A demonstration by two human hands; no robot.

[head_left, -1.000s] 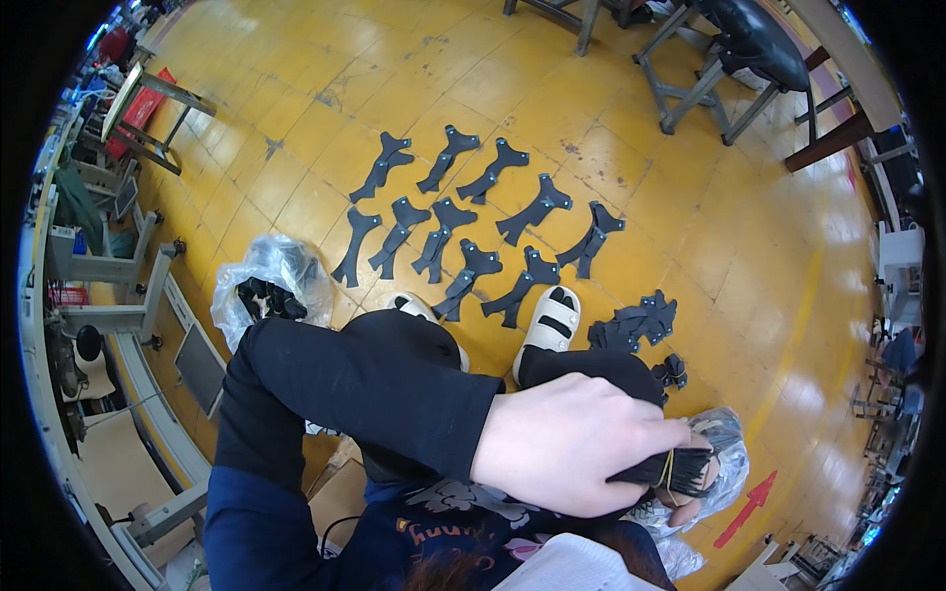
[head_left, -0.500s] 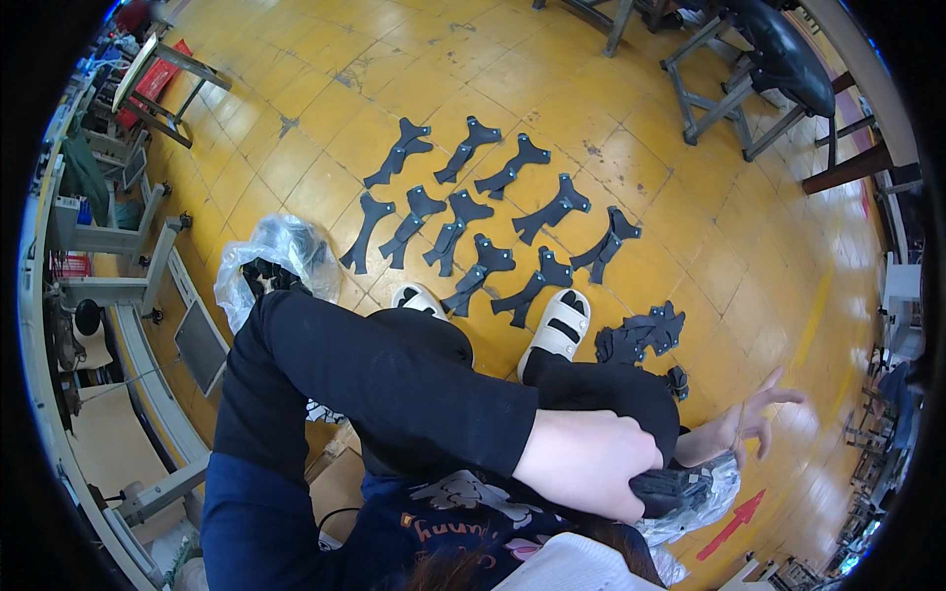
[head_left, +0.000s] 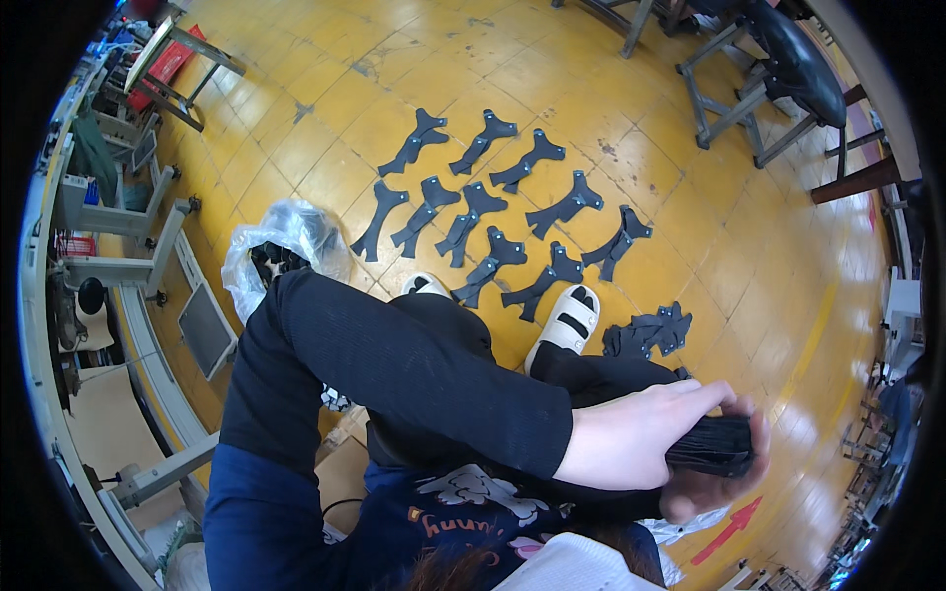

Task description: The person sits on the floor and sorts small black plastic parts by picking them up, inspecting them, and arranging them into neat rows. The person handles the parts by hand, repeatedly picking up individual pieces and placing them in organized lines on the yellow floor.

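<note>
Both my hands come together at the right, over my right leg. My left hand [head_left: 655, 426] reaches across, its fingers closed along the top of a thick black stack of flat pieces [head_left: 711, 448]. Around the stack's far side and underneath curls my right hand [head_left: 757, 455], gripping it as well. The material of the stack cannot be made out. Beyond my feet, several dark grey Y-shaped strap pieces [head_left: 478, 219] with small shiny studs lie in rows on the floor. A heap of similar pieces [head_left: 648, 333] lies right of my right sandal [head_left: 567, 323].
An open clear plastic bag [head_left: 301, 236] with black pieces inside stands at the left. More clear plastic [head_left: 690, 525] lies below my hands. Equipment with grey metal frames [head_left: 148, 246] lines the left side. A black-seated stool [head_left: 778, 69] stands far right, a wooden stool [head_left: 177, 74] far left.
My right hand, spread open with a thin loop on its fingers before, now grips the black stack. My left hand has moved right and up with the stack, away from the clear plastic.
</note>
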